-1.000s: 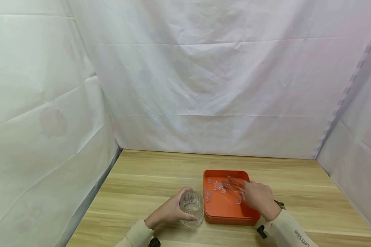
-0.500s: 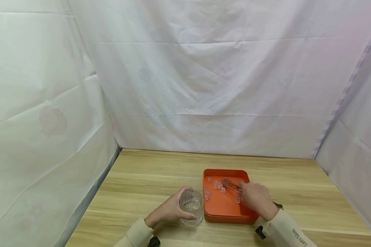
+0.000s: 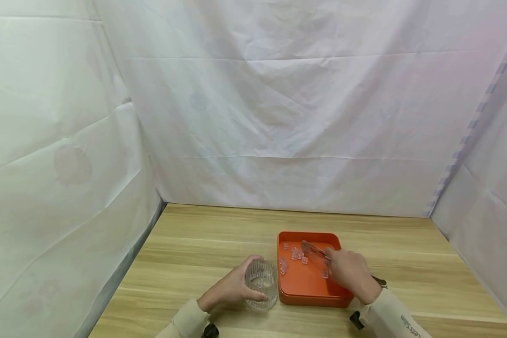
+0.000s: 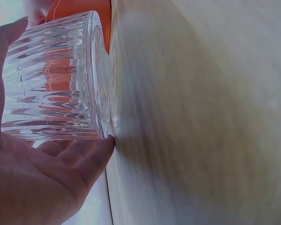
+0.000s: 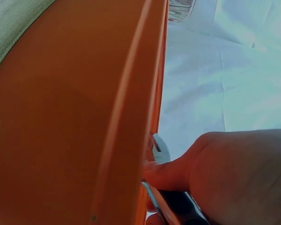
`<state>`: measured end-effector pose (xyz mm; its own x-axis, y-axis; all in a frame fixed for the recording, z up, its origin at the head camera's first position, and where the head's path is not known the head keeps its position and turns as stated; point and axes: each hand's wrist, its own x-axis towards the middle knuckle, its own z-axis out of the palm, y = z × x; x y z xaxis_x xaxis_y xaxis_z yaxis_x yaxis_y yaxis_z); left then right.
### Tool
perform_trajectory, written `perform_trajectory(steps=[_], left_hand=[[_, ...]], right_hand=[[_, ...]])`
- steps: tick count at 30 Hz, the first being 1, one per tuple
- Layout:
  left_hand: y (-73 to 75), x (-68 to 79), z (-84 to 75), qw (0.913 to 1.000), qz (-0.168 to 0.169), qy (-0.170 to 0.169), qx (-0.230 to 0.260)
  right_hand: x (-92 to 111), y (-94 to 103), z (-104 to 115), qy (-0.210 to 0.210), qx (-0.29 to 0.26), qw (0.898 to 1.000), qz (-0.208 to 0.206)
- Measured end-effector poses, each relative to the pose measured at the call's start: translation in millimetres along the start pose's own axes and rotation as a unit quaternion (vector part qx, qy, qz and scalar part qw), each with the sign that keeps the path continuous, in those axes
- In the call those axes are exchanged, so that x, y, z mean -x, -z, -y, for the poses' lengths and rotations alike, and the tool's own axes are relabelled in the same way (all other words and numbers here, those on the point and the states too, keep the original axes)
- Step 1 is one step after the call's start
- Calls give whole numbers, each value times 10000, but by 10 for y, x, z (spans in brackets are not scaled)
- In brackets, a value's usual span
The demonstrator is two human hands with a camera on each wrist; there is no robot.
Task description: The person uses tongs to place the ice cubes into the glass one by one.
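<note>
A clear ribbed glass (image 3: 263, 281) stands on the table just left of a square orange tray (image 3: 304, 287). My left hand (image 3: 232, 286) curves round its left side, thumb in front and fingers behind; the left wrist view shows the ribbed glass wall (image 4: 61, 93) close up. My right hand (image 3: 349, 271) reaches over the tray's right rim and grips metal tongs (image 3: 314, 250), whose ends lie close together inside the tray. Several small clear cubes (image 3: 296, 254) are scattered there, mostly to the left of the tongs. In the right wrist view, the tray's wall (image 5: 61, 122) hides most of the tongs.
The tray and glass rest on a wood-grain table (image 3: 203, 249). White cloth (image 3: 253, 117) hangs behind it and along both sides. A single clear cube (image 3: 325, 273) lies apart, near my right fingers.
The arms of the tongs have come from spread apart to close together, and their ends have shifted slightly to the back left. My left hand and the glass have stayed put.
</note>
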<state>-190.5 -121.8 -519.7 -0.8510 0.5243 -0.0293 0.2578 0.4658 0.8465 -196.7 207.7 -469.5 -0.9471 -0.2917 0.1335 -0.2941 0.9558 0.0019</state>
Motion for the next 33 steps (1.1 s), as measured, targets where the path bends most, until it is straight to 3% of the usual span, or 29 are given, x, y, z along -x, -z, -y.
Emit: perform_trajectory(steps=[12,24,33], left_hand=[[1,4,-10,10000,-6,52,24],[2,-14,1,10000,-18,77,49],[9,-5,-12,10000,5,45,-3]], right_hand=[[-5,11,-50,2,-386,9987,-320],[-35,44,-50,182,-809,9912,-1027],[-33,73,-33,200,-926,9902,-1028]])
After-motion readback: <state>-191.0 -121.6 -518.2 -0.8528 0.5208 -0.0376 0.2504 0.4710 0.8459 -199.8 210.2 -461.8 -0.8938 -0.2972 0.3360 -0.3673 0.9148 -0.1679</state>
